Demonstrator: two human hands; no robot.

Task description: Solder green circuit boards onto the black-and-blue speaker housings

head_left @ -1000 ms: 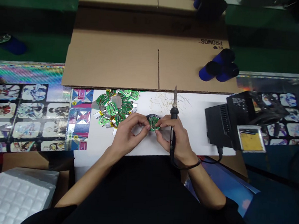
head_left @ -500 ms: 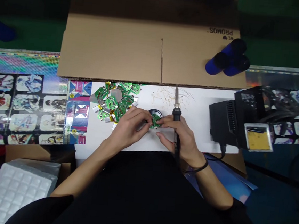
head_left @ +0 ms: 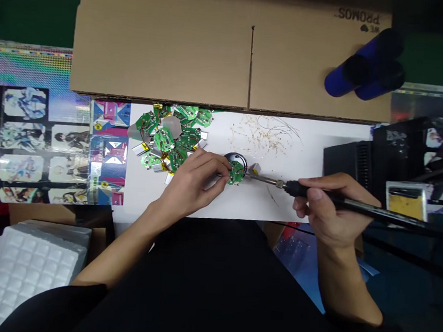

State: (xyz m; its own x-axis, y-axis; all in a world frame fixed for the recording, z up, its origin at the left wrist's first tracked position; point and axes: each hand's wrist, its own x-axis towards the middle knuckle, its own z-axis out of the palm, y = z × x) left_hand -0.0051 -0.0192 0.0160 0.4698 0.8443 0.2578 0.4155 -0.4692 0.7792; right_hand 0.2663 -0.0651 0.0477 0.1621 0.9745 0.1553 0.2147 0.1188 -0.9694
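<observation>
My left hand [head_left: 200,180] pinches the left edge of a small green circuit board [head_left: 236,172], which sits at a round black ring [head_left: 231,156] on the white work surface. In my right hand [head_left: 332,209] a soldering iron [head_left: 300,188] is held like a pen, pointing left. Its metal tip reaches close to the right side of the board; whether it touches I cannot tell. A small silvery battery [head_left: 256,168] with a yellow patch lies just behind the tip. To the left of my left hand is a pile of similar green boards [head_left: 169,141] with wires and batteries.
A cardboard box [head_left: 162,42] stands behind the white surface [head_left: 210,206], with blue cylinders [head_left: 341,83] on it. At right are a black soldering station [head_left: 346,161] and a yellow sponge tray [head_left: 406,203]. Wire scraps [head_left: 265,136] lie behind the board. Foam trays [head_left: 34,268] are lower left.
My right hand has left the board and moved right. The soldering iron has swung from pointing away from me to pointing left at the board. My left hand stays at the board.
</observation>
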